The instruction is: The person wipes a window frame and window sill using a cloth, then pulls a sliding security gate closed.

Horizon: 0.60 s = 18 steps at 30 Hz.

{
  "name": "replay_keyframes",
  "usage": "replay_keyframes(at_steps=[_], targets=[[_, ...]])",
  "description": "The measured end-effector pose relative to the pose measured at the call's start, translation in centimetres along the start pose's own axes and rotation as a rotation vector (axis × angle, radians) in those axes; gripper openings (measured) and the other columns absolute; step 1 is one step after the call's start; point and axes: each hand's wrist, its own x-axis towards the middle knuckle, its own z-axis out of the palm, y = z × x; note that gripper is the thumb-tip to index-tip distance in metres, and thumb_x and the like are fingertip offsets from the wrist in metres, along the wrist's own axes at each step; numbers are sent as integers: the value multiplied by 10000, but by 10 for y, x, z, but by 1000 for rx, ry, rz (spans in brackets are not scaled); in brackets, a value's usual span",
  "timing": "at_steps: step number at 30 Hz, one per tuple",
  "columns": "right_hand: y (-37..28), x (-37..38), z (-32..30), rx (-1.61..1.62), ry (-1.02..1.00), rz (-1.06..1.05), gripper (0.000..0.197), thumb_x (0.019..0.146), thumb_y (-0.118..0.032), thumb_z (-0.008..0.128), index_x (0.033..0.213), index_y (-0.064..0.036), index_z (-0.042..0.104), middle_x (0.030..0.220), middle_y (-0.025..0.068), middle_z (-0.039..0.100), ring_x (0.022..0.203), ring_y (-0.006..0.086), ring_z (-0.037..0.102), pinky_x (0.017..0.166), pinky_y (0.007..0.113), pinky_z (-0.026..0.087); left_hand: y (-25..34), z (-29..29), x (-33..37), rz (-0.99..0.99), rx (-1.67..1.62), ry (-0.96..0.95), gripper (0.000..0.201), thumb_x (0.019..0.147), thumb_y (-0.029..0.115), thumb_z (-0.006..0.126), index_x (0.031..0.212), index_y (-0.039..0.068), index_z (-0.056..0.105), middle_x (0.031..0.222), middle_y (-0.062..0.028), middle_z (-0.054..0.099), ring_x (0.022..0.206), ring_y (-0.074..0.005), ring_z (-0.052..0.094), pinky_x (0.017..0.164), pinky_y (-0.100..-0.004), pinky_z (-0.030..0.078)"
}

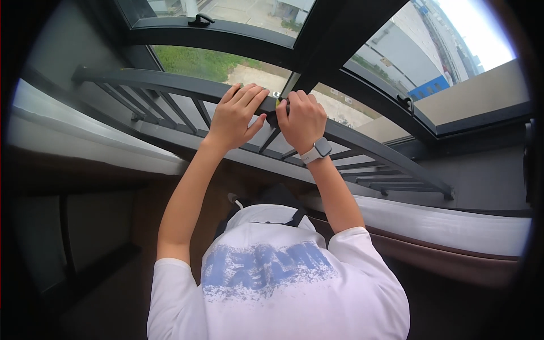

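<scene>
A dark grey metal railing (175, 84) crosses in front of the window. My left hand (237, 110) grips its top bar, fingers bent over the far edge and thumb on the near side. Close by on the right, my right hand (303, 116) is closed at the same bar. Beside its thumb show a small yellow-green patch (278, 103) and a dark piece; what the fist holds is mostly hidden. On the right wrist is a watch (322, 148) with a white strap.
Dark window frames (317, 51) with black handles (201, 20) rise beyond the railing. Outside are grass (195, 63), paving and buildings. White sheer curtain (447, 224) hangs at the right, with a brown curtain (453, 258) below it; more white fabric (90, 133) is at left.
</scene>
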Motion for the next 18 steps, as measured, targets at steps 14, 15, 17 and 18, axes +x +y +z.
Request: replay_keyframes(at_steps=[14, 15, 17, 18], targets=[[31, -20, -30, -88, -74, 111, 187, 989, -157, 583, 885, -32, 675, 905, 132, 679, 852, 386, 628, 768, 510, 510, -89, -56, -58, -252, 145, 105, 590, 1062, 347, 492, 1497, -9, 672, 1574, -160, 666, 1523, -353, 573, 1319, -539, 333], [16, -13, -21, -73, -106, 82, 155, 978, -158, 609, 904, -46, 686, 915, 114, 679, 872, 368, 635, 777, 493, 511, -90, -53, -56, -264, 156, 108, 590, 1062, 347, 492, 1497, -9, 672, 1574, -160, 666, 1523, -353, 573, 1319, -539, 333], [-23, 7, -3, -27, -163, 37, 133, 969, -163, 635, 931, -51, 696, 947, 103, 684, 896, 347, 640, 777, 475, 506, -91, -42, -55, -275, 125, 166, 620, 1094, 400, 423, 1462, -13, 701, 1529, -167, 700, 1484, -355, 612, 1308, -529, 344], [-40, 19, 9, 23, -165, -12, 136, 968, -175, 646, 951, -51, 699, 958, 98, 682, 903, 335, 640, 776, 468, 503, -94, -39, -56, -279, 142, 200, 646, 1113, 430, 375, 1416, -14, 735, 1474, -164, 738, 1433, -354, 658, 1297, -517, 359]])
